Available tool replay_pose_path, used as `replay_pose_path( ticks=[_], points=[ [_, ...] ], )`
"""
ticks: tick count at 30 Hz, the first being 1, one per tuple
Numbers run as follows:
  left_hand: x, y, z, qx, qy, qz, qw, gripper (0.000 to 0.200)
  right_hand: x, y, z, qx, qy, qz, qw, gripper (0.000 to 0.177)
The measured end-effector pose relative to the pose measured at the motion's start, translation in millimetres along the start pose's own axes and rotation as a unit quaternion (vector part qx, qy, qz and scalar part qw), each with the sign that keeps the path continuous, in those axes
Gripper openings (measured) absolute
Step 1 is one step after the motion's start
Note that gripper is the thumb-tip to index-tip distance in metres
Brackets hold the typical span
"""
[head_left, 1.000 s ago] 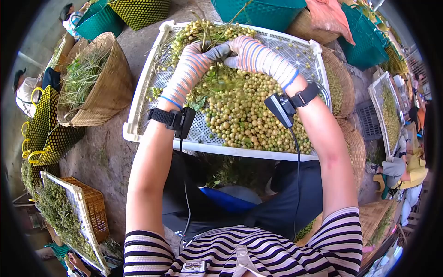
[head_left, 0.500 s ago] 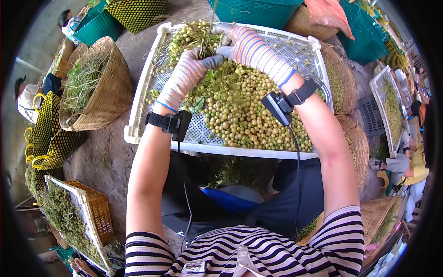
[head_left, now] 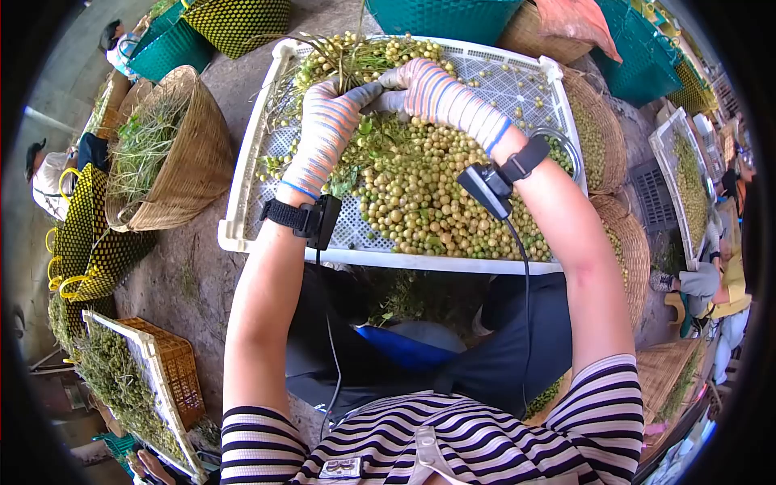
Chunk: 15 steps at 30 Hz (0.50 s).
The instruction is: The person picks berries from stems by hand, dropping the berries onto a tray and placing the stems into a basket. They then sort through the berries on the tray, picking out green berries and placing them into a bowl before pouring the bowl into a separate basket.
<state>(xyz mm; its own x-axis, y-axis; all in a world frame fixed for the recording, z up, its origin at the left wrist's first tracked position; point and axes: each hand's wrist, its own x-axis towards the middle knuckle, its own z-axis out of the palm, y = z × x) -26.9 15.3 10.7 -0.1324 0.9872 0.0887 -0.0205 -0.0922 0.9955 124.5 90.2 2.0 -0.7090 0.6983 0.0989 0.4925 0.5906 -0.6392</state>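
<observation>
Left hand (head_left: 327, 121): in a striped glove, fingers curled shut around a bunch of stalks (head_left: 353, 58); thumb pointing towards the other hand.
Right hand (head_left: 432, 93): striped glove, fingers bent together, tips closed on the lower end of the same bunch, touching the left thumb.
Bunch of stalks: green and thin, some small round fruits attached, held over the far end of the tray (head_left: 239, 194) and fanning away from the person.
Loose fruits (head_left: 420, 202): yellow-green and round, heaped over the middle and right of the tray, with leaves mixed in just beside the left hand.
Tray: white, perforated, lying across in front of the person's knees; its near left corner is bare mesh.
Wrist units (head_left: 322, 220): black, one strapped to each wrist, each with a cable running back to the body.
Woven basket (head_left: 198, 162): left of the tray, holding stripped green stalks.
Second tray (head_left: 153, 368): lower left, well apart, loaded with greenery.
</observation>
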Motion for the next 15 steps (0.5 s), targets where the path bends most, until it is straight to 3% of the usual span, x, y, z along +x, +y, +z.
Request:
replay_pose_path(
  ticks=[1, 2, 3, 4, 6, 8, 11, 13, 15],
  points=[
    [1.5, -1.8, -2.4, 0.001, 0.002, 0.0, 1.0, 0.014, -0.1, -3.2, -6.2, 0.068, -0.052, 0.061, 0.994, 0.034],
    [4.2, -4.3, -6.4, -0.009, 0.007, -0.017, 1.0, 0.013, -9.6, -16.9, -18.9, 0.091, -0.044, 0.064, 0.993, 0.032],
    [6.6, -5.1, -10.5, -0.019, 0.012, -0.032, 0.999, 0.011, -11.7, -6.1, -19.6, 0.237, -0.049, 0.073, 0.968, 0.032],
    [6.9, -1.6, -15.2, -0.04, 0.029, -0.037, 0.998, 0.008, -14.3, 0.2, -22.6, 0.289, -0.035, 0.079, 0.954, 0.033],
    [9.7, 3.0, -31.4, -0.051, -0.045, -0.013, 0.998, 0.012, -17.6, 23.9, -25.1, 0.337, -0.017, 0.084, 0.937, 0.033],
    [11.2, 1.7, -36.9, -0.073, -0.078, -0.007, 0.994, 0.018, -17.3, 49.6, -22.3, 0.469, -0.01, 0.044, 0.882, 0.034],
    [7.7, 6.0, -37.2, -0.065, -0.127, -0.023, 0.99, 0.017, -26.6, 35.7, -23.9, 0.406, -0.034, 0.092, 0.909, 0.037],
    [1.5, 10.3, -33.2, -0.059, -0.153, -0.023, 0.986, 0.018, -26.4, 29.2, -19.6, 0.346, -0.043, 0.046, 0.936, 0.043],
    [-4.1, 15.5, -27.9, -0.044, -0.177, -0.058, 0.981, 0.021, -18.2, 26.5, -7.6, 0.179, -0.071, -0.075, 0.978, 0.047]
  ],
)
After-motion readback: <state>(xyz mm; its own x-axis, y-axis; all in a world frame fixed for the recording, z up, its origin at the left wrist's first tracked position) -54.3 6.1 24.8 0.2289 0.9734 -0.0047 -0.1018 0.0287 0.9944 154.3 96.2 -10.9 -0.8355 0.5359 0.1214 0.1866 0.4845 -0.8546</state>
